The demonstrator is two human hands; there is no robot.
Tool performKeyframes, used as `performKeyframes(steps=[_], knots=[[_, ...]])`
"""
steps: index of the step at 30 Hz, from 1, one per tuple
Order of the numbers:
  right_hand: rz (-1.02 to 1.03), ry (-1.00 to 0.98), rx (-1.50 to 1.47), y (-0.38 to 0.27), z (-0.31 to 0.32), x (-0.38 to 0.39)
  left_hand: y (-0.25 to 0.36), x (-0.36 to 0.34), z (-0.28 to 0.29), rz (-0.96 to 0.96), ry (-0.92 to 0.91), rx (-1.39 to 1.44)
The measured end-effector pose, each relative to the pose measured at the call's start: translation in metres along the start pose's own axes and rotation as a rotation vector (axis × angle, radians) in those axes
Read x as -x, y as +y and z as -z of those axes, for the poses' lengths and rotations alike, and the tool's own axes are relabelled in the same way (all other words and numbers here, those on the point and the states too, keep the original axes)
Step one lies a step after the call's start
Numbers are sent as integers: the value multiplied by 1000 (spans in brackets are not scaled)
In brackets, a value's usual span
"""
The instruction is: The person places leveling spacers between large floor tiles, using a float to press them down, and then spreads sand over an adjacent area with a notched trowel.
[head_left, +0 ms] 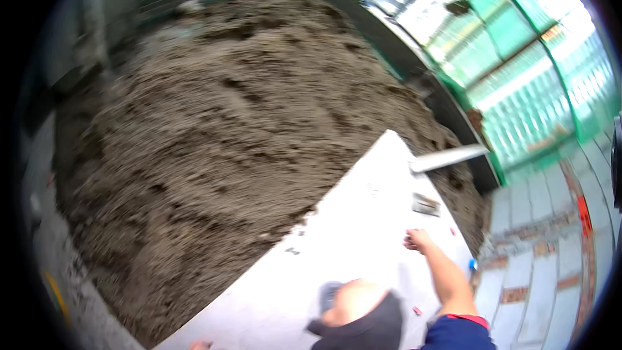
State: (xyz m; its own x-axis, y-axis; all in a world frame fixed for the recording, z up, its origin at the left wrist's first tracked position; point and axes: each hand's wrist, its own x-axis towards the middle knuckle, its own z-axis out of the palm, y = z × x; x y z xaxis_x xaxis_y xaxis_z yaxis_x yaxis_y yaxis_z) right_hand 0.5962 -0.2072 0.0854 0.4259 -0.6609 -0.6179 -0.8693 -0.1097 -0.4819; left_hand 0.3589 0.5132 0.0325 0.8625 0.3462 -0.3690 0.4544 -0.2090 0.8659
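My right arm reaches forward over a white board (353,220). My right hand (418,240) is near the board's right side, its fingers curled in, and blur hides whether anything is in them. Just beyond it lies a small grey rectangular piece (426,205), too smeared to identify. A long pale strip (449,157) juts rightward from near the board's far corner. Of my left hand (201,345), only a sliver shows at the lower edge; its fingers cannot be made out. My bare knee (356,298) and dark shorts are over the board's near part.
A wide bed of rough brown soil (227,110) spreads left of and beyond the board. A low dark wall (414,52) borders it, with green netting (512,78) behind. At right is a pale block wall (531,253). A small blue object (473,264) is by the board's right edge.
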Motion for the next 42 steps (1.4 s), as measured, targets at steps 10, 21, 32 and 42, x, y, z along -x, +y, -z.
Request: performKeyframes(steps=[10,21,32,42], knots=[[-110,393,-898,99,96,-212,24,20,-14,256,41,-567],[31,351,-1138,68,179,-381,48,23,-39,428,87,-496],[287,-314,-538,-117,-76,-43,104,112,17,575,100,-240],[834,-891,471,-295,-333,159,23,59,142,128,431,-173]])
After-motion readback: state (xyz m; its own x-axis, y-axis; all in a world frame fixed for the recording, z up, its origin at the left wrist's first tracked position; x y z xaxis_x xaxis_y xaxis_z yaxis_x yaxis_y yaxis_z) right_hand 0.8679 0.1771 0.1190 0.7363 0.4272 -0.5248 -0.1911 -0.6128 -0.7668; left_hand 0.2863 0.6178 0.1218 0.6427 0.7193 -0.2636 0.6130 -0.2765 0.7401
